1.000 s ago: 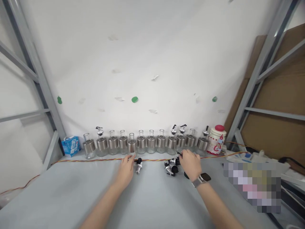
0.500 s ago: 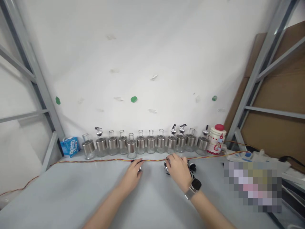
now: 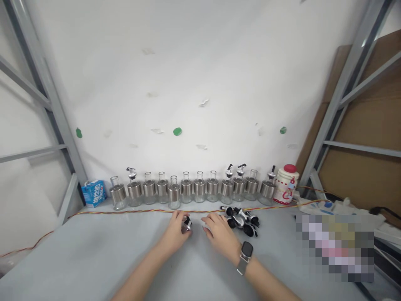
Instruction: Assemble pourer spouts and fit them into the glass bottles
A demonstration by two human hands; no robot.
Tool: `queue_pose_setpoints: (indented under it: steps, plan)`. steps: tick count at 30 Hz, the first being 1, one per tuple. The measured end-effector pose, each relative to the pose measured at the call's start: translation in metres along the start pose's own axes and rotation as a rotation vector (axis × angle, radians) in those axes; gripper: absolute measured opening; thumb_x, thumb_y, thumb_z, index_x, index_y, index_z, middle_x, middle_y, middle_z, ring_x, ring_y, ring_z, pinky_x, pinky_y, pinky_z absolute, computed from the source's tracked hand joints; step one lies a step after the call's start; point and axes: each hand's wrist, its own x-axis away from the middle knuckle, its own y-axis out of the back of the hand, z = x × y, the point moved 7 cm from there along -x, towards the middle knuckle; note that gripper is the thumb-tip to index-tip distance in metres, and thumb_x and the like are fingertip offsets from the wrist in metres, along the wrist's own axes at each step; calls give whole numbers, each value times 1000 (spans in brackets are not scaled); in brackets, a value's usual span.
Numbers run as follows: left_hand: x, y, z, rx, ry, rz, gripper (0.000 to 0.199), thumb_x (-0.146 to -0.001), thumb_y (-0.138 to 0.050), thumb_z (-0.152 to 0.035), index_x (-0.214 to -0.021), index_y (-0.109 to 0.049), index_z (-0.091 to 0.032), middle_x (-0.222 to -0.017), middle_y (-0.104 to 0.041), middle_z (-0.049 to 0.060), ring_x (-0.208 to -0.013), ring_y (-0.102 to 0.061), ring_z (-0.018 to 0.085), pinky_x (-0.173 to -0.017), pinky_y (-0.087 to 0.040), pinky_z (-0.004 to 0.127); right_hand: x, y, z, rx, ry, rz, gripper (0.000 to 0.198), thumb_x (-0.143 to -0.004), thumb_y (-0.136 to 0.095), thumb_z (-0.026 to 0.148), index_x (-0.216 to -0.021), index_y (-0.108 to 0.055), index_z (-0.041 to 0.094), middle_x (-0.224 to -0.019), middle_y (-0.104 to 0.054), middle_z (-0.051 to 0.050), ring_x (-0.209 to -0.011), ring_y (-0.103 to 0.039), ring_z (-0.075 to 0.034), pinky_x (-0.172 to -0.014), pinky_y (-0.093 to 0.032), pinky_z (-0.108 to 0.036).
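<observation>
My left hand point(image 3: 177, 230) is closed around a silver-and-black pour spout point(image 3: 187, 223), which shows partly past the fingers. To its right, my right hand point(image 3: 217, 230) is held palm down above the table, fingers apart, with nothing seen in it. Just beyond it lies a heap of loose pour spouts point(image 3: 239, 218) with black and silver parts. Behind both hands stands a row of glass bottles with steel sleeves, such as the bottle point(image 3: 173, 194). Several carry a spout, like the one on the left bottle point(image 3: 131, 172); others have bare necks.
A twisted red-yellow wire point(image 3: 125, 212) runs across the table point(image 3: 94, 251) in front of the bottles. A blue carton point(image 3: 94, 193) stands at the left end, a cream jar with red lid point(image 3: 285, 186) at the right. Power strips point(image 3: 347, 209) and a blurred-out item lie further right.
My right hand has moved left, away from the spout heap, which is now uncovered. My left hand has shifted slightly right, and the spout in it has turned more upright.
</observation>
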Motion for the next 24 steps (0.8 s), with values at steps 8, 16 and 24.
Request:
queue_pose_setpoints:
  steps: [8,16,24]
  plan:
    - [3,-14,-5,119,33,137,52,-58,-60,-4,-106,-46,-15,-100,-57,12,-87,-57,19,-65,-47,24,4,-12,10,-289,38,118,56,-74,-47,12,-128,-34,19,-114,-53,-7,-104,-46,-21,-91,-32,-33]
    - [3,1,9,-33,113,56,39,-58,-62,-13,-95,-52,-14,-102,-49,10,-86,-54,20,-75,-43,33,-1,-13,9,-319,23,51,29,-73,-51,12,-101,-54,21,-100,-55,-6,-96,-49,-20,-85,-37,-30]
    - [2,14,8,-61,172,-5,19,-65,-54,-18,-84,-55,-18,-73,-56,1,-73,-54,19,-74,-39,35,0,-15,-7,-492,-100,-30,41,-66,-48,3,-105,-48,18,-97,-54,-6,-88,-52,-18,-80,-40,-28]
